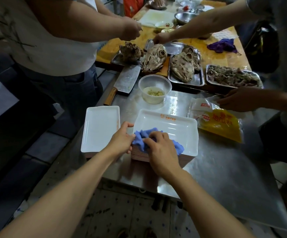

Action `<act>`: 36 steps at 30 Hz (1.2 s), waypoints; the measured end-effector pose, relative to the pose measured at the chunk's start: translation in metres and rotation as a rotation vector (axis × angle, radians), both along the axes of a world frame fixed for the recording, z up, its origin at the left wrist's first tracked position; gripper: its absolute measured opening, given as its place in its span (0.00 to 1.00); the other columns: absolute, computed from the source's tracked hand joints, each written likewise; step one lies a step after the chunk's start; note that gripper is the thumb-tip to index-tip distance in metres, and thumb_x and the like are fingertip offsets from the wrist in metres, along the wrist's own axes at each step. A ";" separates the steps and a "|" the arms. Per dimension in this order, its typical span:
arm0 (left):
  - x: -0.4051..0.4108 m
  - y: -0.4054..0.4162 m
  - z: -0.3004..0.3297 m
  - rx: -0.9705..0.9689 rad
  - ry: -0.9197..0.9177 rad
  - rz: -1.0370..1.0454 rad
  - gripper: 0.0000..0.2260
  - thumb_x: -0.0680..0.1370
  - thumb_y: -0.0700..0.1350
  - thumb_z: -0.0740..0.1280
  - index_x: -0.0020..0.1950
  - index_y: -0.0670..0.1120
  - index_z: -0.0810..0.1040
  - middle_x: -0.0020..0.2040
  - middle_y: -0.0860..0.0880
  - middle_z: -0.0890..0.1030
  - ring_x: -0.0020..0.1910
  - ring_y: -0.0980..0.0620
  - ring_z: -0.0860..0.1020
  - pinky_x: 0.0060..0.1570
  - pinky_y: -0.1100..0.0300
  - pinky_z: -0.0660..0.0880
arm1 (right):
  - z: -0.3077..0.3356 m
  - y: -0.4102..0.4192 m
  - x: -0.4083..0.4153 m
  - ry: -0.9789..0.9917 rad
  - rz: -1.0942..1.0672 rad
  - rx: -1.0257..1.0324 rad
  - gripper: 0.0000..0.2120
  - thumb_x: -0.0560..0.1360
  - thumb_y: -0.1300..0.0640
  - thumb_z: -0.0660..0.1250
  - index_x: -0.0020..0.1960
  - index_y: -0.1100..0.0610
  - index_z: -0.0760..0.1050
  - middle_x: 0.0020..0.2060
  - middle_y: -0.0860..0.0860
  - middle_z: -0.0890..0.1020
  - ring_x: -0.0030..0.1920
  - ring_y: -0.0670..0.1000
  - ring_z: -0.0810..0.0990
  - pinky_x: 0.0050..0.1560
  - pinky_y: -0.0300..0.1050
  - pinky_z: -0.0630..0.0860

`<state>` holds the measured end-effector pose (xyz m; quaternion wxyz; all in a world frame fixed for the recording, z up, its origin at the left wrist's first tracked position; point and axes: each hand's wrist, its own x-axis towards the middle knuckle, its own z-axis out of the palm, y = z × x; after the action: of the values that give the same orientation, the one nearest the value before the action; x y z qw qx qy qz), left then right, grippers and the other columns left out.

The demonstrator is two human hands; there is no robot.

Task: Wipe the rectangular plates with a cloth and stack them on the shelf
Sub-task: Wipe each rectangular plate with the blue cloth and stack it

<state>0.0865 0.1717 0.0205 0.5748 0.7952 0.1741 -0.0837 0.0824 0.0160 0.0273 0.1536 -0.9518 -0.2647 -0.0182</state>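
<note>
Two stacks of white rectangular plates stand on the steel table (225, 169). The right stack's top plate (178, 129) bears an orange logo at its far rim. A blue cloth (142, 136) lies bunched on that plate's near left corner. My right hand (161, 150) presses down on the cloth with curled fingers. My left hand (122, 140) grips the plate's left edge, thumb over the rim, fingers touching the cloth. The left stack (99, 127) sits beside it, its top plate bare.
Beyond the plates are a clear plastic bowl (154, 88), a cleaver (123, 81), steel trays holding cooked animal heads (184, 67) and meat, and a yellow plastic bag (220, 124). Other people's hands (238, 100) work at the far and right sides. A purple cloth (221, 45) lies farther back.
</note>
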 end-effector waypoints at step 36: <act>-0.013 -0.081 0.011 0.997 -0.609 -0.510 0.20 0.58 0.34 0.77 0.49 0.46 0.82 0.50 0.46 0.84 0.46 0.43 0.83 0.35 0.50 0.78 | 0.045 -0.141 0.010 0.126 -0.547 0.566 0.12 0.71 0.72 0.60 0.47 0.63 0.81 0.38 0.58 0.81 0.32 0.42 0.72 0.36 0.40 0.70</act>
<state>0.0731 0.0903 0.0314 0.1215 0.9718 -0.1737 0.1031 0.0921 -0.1246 0.0724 0.4151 -0.9066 0.0241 -0.0722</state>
